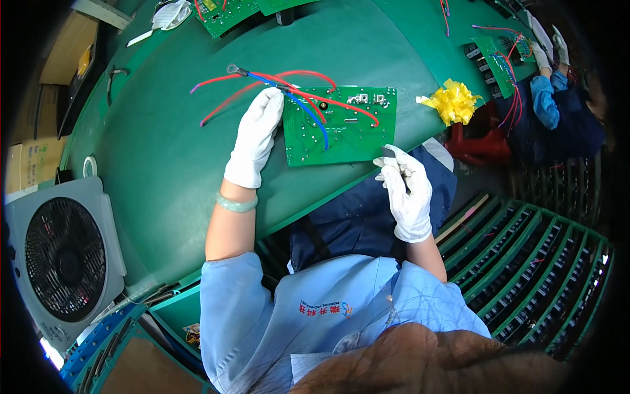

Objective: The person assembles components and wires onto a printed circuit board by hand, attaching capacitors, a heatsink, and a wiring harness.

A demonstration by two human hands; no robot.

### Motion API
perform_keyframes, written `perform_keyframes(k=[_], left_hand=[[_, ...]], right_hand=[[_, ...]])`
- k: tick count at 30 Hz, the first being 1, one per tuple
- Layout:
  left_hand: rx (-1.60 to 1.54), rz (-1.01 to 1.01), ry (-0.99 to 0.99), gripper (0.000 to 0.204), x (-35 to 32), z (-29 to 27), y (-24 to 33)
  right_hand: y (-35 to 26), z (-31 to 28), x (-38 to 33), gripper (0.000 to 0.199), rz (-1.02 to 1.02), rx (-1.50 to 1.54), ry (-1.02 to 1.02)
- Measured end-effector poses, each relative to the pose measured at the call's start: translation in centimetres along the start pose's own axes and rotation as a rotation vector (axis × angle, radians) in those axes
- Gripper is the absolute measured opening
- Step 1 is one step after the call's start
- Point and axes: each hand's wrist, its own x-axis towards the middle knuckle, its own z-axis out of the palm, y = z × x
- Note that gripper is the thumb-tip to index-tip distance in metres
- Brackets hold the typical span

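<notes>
A green circuit board (348, 134) lies flat on the green table (164, 164), with red wires and one blue wire (308, 111) running off its left side. My left hand (254, 134), in a white glove, rests on the board's left edge and presses on the wires there. My right hand (405, 190), also gloved, hovers just off the board's lower right corner and pinches a small dark flat part (388, 152) between thumb and fingers. A jade-coloured bangle (236, 204) sits on my left wrist.
A bunch of yellow ties (453, 100) lies right of the board. Another person (558, 98) in blue works on a wired board (499, 62) at far right. A grey fan (62, 256) stands at left; green racks (531, 262) of parts stand at lower right.
</notes>
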Motion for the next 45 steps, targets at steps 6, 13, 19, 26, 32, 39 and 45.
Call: perform_keyframes(k=[6,13,19,26,32,39,45], left_hand=[[0.783,0.387,0.189,0.026,0.4,-0.3,0.8],[0.832,0.364,0.153,0.029,0.8,-1.2,0.3],[1.083,0.465,0.117,0.034,1.0,-1.5,0.0],[0.999,0.536,0.114,0.047,0.7,-1.0,0.0],[1.041,0.613,0.076,0.041,0.7,-1.4,-0.9],[0.650,0.353,0.126,0.030,0.9,-1.1,-0.2],[0.552,0.051,0.153,0.041,0.7,-0.4,0.4]], right_hand=[[0.7,0.2,-0.1,0.024,-0.007,0.017,-0.017],[1.0,0.3,-0.1,0.023,0.012,0.111,0.005],[1.8,0.5,-0.1,0.021,0.001,0.075,-0.002],[0.4,-1.8,1.7,0.026,0.189,0.026,0.196],[5.6,-8.2,6.6,0.027,-0.291,-0.572,0.572],[9.2,-9.3,3.1,0.030,-0.077,-0.772,0.431],[6.9,-7.0,1.8,0.030,0.086,-0.211,0.491]])
